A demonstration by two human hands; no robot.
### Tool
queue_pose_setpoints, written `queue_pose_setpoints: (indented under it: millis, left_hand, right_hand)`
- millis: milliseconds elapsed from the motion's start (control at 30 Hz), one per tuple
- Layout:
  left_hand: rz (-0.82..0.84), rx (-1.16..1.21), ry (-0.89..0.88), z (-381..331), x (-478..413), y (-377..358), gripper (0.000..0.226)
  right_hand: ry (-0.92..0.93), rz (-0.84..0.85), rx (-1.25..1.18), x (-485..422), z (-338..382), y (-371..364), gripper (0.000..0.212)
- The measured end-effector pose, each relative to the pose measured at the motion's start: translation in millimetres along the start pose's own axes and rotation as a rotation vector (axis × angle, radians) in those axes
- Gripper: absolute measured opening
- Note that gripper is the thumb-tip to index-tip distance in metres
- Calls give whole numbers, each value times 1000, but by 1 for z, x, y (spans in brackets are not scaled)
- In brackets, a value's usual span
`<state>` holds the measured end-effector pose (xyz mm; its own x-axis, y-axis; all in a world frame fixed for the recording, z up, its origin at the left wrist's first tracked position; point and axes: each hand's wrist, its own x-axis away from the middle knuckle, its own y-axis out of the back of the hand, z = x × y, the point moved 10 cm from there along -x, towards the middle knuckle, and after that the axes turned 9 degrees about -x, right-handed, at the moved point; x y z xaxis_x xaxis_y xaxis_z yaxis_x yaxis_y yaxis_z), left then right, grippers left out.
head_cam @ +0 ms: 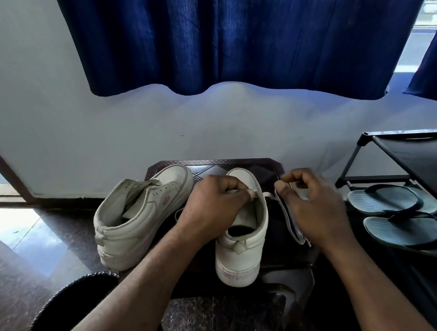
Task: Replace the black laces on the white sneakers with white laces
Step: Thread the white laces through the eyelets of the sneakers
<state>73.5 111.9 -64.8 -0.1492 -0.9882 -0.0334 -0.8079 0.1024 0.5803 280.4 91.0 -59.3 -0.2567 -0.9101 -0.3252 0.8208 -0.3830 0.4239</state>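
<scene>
2 white sneakers (pixel 137 218) sit on the worktop (pixel 265 166), with 2 flip-flops (pixel 391 199) to their right. The left hand (pixel 213 206) pinches the right sneaker (pixel 242 259) at its upper edge; the right hand (pixel 315 209) pinches 1 white lace (pixel 287 212).

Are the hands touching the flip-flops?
No, the left hand grips a sneaker and the right hand pinches a white lace; the flip-flops lie apart at the right.

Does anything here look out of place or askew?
The sneaker on the left lies tipped sideways and unlaced, while the other sneaker stands upright. Nothing looks spilled or damaged.
</scene>
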Motion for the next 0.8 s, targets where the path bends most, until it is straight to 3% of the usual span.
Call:
queue_pose_setpoints:
  millis: [100,233,367,433,567,667,733,800]
  left_hand:
    - [-15,-16,-10,0,-2,0,19]
    - [-29,-49,-26,0,-2,2,21]
    - [15,-18,-1,3,-5,0,21]
    - [18,-10,-3,4,-5,0,21]
    - [-10,-22,-15,3,-4,0,21]
    - [-25,-24,-22,4,-7,1,19]
    - [-20,-22,-22,4,-7,1,19]
    - [-12,-27,-18,5,-6,1,19]
  right_hand:
    - [-15,198,-224,10,5,-35,13]
    - [-63,229,-256,7,-3,-45,18]
    - [11,66,194,-4,-13,-16,15]
    - [-37,12,258,-4,-19,-3,16]
    - [99,100,27,3,3,-21,12]
    - [31,212,-206,9,5,-45,20]
    - [-13,209,-232,7,1,-47,18]
    - [3,159,-56,2,-6,-37,12]
